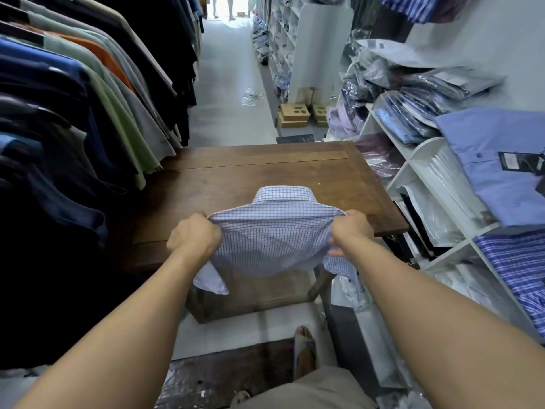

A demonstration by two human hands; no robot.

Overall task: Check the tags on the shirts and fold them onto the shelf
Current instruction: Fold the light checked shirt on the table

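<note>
A blue-and-white checked shirt is stretched between both hands above the near edge of a brown wooden table, collar pointing away from me. My left hand grips its left side and my right hand grips its right side. A cuff hangs down below the left hand. The white shelf unit stands at the right with folded shirts in it. On its top lies a folded light blue shirt with a dark tag.
A rack of hanging shirts crowds the left side, touching the table. Bagged shirts are piled on the shelves at the right. Cardboard boxes sit on the aisle floor beyond the table. My foot in a sandal is below.
</note>
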